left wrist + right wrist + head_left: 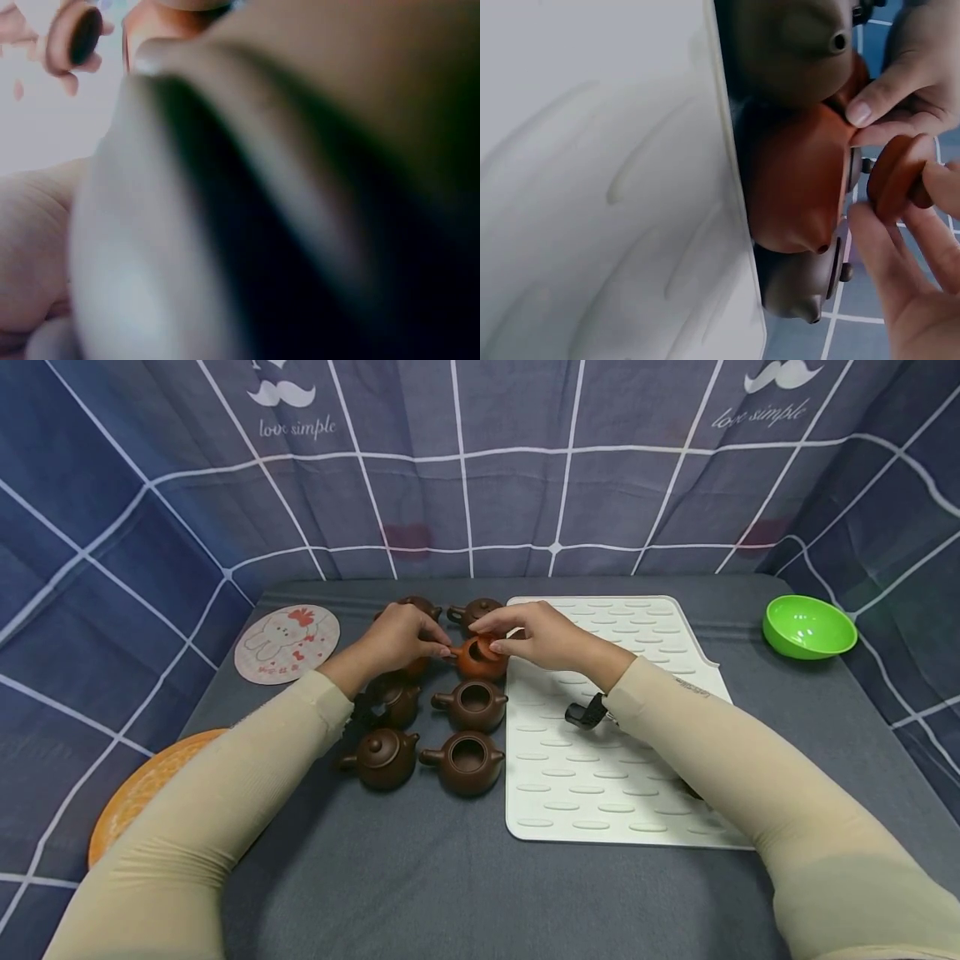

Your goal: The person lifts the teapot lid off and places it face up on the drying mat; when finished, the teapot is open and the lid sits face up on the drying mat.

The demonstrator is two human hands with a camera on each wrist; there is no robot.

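On the counter [390,877], mid-frame, the left hand [397,637] clamps its fingers on an orange teapot [482,667], the right hand [550,637] on a lid [889,178].

Blue-grey fabric [517,410] with a white grid hung at far side, bearing moustache prints [282,394] and "love simple" lettering [297,427]. Gridded side panels [52,568] flanked left and right. Grey cloth [480,893] covered bench.

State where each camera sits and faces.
Head: worn on the head, looks forward and down at teapots; left hand, right hand, sleeves show.
Left wrist: worn there, facing its hand; both hands partly, blurred.
Right wrist: worn there, facing the orange teapot; both hands.
Head and right wrist both show orange teapot and white mat.
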